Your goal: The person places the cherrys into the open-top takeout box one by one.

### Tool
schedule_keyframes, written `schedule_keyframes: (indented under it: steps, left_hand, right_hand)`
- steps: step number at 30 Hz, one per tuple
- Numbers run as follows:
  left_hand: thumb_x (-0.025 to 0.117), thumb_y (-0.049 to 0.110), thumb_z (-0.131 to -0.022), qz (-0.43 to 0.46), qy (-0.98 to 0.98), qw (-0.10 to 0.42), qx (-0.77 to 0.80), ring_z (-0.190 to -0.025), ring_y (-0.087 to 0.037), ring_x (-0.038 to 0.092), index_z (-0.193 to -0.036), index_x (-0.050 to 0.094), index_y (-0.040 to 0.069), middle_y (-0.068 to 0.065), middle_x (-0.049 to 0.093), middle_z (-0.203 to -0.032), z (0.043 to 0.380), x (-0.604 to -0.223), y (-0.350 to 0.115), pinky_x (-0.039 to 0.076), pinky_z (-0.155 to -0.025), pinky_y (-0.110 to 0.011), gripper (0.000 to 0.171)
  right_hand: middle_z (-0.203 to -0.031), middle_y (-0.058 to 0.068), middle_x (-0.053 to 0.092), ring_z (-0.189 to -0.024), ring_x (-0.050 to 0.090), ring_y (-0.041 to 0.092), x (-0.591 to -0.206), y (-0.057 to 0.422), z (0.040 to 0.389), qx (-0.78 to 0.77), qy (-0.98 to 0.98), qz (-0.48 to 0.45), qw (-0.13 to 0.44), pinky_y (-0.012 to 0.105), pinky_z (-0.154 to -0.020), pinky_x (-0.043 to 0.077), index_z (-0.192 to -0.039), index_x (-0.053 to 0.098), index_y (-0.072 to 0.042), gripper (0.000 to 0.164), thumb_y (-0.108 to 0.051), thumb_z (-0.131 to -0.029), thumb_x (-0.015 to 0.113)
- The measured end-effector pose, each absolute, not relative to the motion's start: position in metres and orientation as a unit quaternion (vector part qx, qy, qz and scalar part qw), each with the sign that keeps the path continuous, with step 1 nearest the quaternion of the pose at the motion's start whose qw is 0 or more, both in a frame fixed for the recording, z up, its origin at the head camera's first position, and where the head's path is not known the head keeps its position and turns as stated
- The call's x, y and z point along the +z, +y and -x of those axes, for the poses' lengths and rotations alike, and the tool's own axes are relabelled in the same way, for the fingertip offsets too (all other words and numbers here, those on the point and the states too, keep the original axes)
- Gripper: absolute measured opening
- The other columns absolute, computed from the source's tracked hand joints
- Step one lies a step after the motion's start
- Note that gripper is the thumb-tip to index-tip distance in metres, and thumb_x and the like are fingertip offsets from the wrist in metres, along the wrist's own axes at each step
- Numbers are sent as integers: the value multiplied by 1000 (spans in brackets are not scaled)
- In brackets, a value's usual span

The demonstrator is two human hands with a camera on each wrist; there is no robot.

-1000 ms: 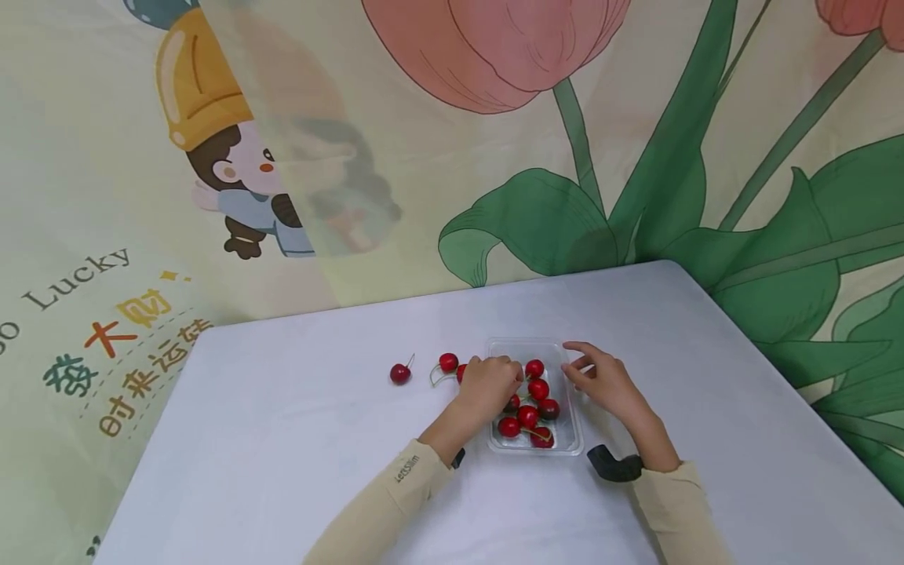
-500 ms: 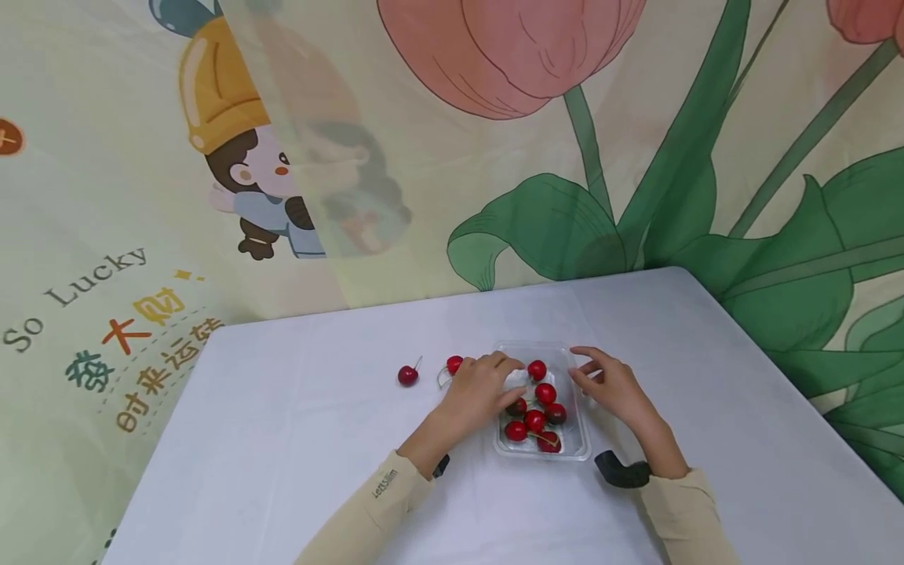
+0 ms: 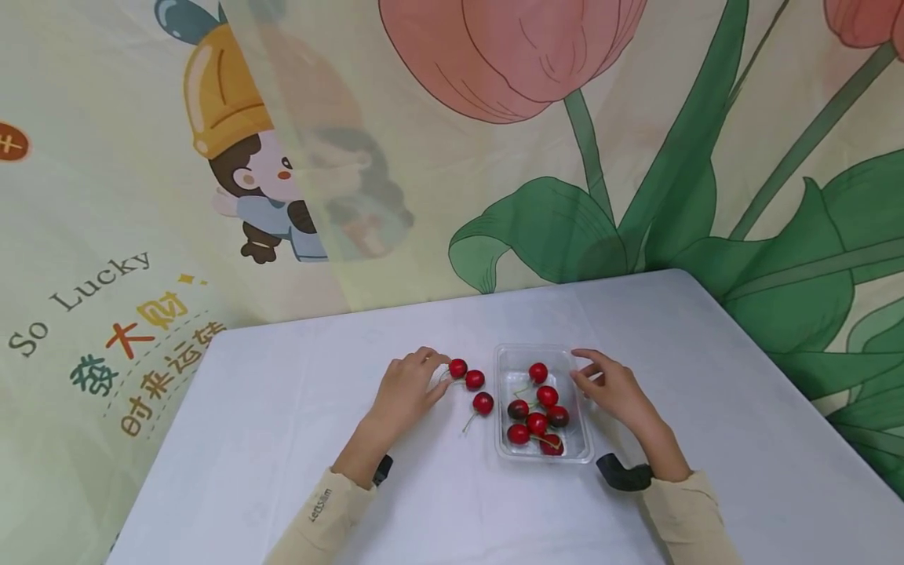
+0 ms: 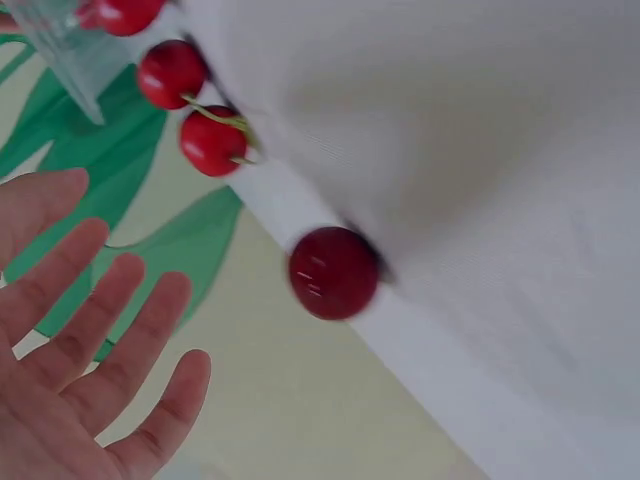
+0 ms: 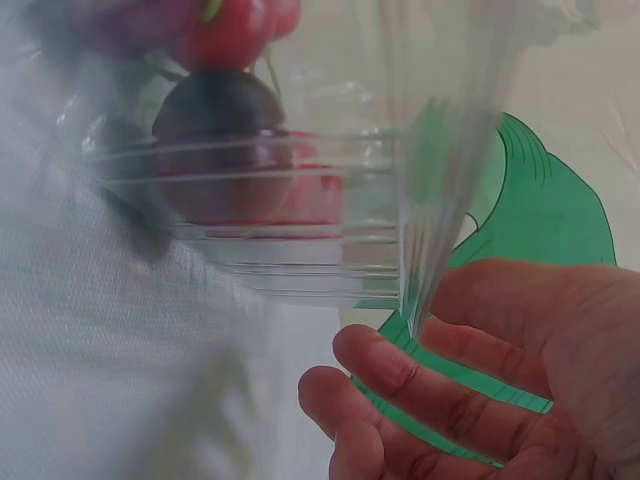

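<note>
My left hand [image 3: 406, 396] hovers at the left of the loose cherries with fingers spread, holding nothing. In the left wrist view a dark red cherry [image 4: 335, 273] lies near its fingertips; in the head view the hand hides it. Beyond the fingertips sit two bright red cherries, one [image 3: 457, 368] just behind the other [image 3: 475, 380], and a third cherry [image 3: 483, 403] with its stem toward me. My right hand [image 3: 613, 386] rests with relaxed fingers at the right rim of a clear plastic box [image 3: 503, 449], thumb touching a corner. Several cherries [image 3: 547, 396] lie inside the box.
The white-covered table [image 3: 282, 439] ends at a back edge against a printed cloth wall [image 3: 395, 290] with tulips and a cartoon figure. Black wrist straps sit on both arms, the right one [image 3: 623, 473] close to the box.
My left hand has moved left from over the box to beyond the loose cherries, uncovering the third cherry and covering the dark one. My right hand stays at the rim.
</note>
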State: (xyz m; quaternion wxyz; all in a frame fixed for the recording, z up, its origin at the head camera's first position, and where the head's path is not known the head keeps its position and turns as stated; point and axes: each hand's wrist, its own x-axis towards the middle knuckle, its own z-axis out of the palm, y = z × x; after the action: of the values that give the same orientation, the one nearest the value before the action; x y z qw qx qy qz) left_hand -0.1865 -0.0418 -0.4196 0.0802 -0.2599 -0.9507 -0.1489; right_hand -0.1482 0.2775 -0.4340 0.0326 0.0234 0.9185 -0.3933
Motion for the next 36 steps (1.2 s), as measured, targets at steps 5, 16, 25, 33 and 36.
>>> schedule_keyframes:
  steps: [5,16,25,33,36]
  left_hand:
    - [75,22,-86,235,-965,63,-103,-95,-27,64,-113,69,14,-9,64,-111,192,-431,-57,51,-78,-42,29]
    - [76,12,-84,204,-975,48,-70,-91,-30,66,-105,74,12,-11,67,-106,201,-443,-65,53,-72,-43,21]
    - [76,5,-83,180,-978,17,-100,-92,-31,66,-109,71,10,-14,65,-107,205,-447,-72,57,-79,-45,27]
    - [79,4,-80,186,-974,45,-118,-92,-32,68,-111,70,9,-15,65,-108,201,-443,-77,58,-77,-45,32]
    - [79,4,-79,199,-970,64,-121,-90,-31,68,-109,70,9,-13,65,-107,200,-439,-73,58,-75,-43,32]
  right_hand:
    - [-111,28,62,-80,63,25,-437,280,145,-397,917,-25,32,37,-70,59,-139,45,-1,49,-15,-95,62]
    - [-112,28,62,-81,64,27,-440,284,140,-396,917,-33,31,38,-70,59,-139,46,-1,49,-15,-95,62]
    - [-112,26,62,-81,62,25,-439,284,144,-399,916,-30,27,36,-69,59,-139,46,-3,48,-16,-96,62]
    - [-110,26,63,-82,63,27,-439,282,150,-400,916,-16,17,35,-68,59,-138,48,-2,47,-16,-95,62]
    - [-110,26,63,-82,63,27,-438,283,151,-399,917,-20,19,35,-67,59,-139,48,-3,47,-16,-95,62]
